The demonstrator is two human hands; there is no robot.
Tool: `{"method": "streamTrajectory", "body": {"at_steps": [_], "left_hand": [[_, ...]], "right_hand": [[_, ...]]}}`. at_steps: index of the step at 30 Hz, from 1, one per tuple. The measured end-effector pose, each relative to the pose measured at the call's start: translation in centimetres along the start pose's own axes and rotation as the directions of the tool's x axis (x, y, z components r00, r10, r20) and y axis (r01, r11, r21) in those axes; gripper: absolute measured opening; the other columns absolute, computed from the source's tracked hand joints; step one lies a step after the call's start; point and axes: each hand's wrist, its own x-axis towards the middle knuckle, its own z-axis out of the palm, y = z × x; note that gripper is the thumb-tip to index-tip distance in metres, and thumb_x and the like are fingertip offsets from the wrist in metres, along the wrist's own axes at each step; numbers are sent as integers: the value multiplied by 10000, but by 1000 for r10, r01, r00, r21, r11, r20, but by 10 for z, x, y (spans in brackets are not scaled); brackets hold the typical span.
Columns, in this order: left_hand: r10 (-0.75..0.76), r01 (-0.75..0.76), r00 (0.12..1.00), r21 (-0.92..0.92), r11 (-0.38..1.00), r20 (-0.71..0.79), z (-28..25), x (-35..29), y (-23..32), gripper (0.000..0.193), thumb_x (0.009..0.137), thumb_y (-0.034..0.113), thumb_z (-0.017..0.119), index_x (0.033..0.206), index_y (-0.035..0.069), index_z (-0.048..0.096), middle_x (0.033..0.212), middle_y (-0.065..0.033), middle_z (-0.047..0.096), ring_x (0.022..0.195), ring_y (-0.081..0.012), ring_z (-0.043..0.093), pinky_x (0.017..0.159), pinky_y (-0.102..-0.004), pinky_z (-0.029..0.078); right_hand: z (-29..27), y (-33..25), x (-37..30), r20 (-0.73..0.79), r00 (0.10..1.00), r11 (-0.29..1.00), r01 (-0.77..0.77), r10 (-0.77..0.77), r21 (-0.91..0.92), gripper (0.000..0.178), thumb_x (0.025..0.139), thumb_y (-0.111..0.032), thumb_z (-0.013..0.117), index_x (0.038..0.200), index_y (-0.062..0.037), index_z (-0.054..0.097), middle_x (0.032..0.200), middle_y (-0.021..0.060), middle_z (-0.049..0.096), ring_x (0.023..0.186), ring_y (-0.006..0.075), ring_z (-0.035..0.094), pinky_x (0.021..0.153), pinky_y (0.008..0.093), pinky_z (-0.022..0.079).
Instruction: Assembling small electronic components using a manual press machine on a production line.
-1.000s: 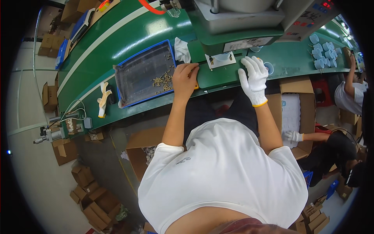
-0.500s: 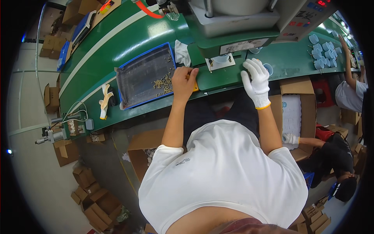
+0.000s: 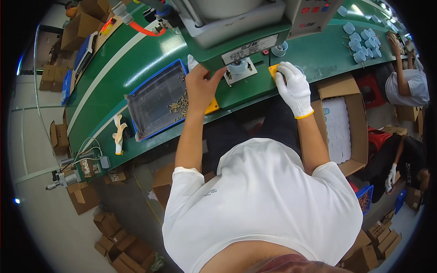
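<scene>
Beneath the green press head (image 3: 246, 50), a light blue cup-shaped part (image 3: 237, 67) stands on a white plate (image 3: 248, 75). My bare left hand (image 3: 201, 86) is raised left of the plate, its thumb pointing toward the part and spread from the fingers. The press head partly hides those fingertips. A yellow button box (image 3: 212, 107) sits just below this hand. White-gloved, my right hand (image 3: 293, 86) rests with loosely bent fingers by a second yellow box (image 3: 273, 72). Another light blue cup (image 3: 298, 69) is partly hidden behind the glove.
A blue-rimmed tray (image 3: 157, 102) with small brass-coloured pieces lies left. A glove (image 3: 119, 134) lies beyond it. Several light blue cups (image 3: 362, 43) stand at the right. Below the bench edge is an open carton (image 3: 337, 132). Two co-workers (image 3: 405, 84) are on the right.
My left hand has lifted from beside the yellow box toward the press. My right hand has shifted slightly, uncovering the other yellow box. The view has turned, and the crouching co-worker's gloved hand has left the carton.
</scene>
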Motion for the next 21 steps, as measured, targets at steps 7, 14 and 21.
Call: {"method": "streamTrajectory", "body": {"at_steps": [7,14,21], "left_hand": [[279,-289,941,28,957,192,21,60,-17,332,917,155,926,1207,23,832,1072,-109,846,941,-221,782,857,-351,633],[165,-196,936,70,978,312,26,66,-13,280,885,150,929,1130,41,847,1022,-78,842,901,-189,771,840,-344,626],[200,-225,941,64,972,272,23,70,-6,288,894,186,930,1134,48,848,1030,-67,844,948,-198,772,873,-364,622]], "right_hand": [[2,7,-5,3,1000,999,-18,18,33,205,1003,-125,739,1154,0,796,1281,190,793,1190,403,756,1000,456,618],[4,11,-6,-77,996,997,56,-51,62,161,977,-88,737,1097,17,763,1176,171,774,1033,405,752,886,447,619],[3,7,-3,-31,997,994,77,-74,79,179,956,-74,749,1101,32,755,1150,185,766,1046,416,742,907,463,611]]}}
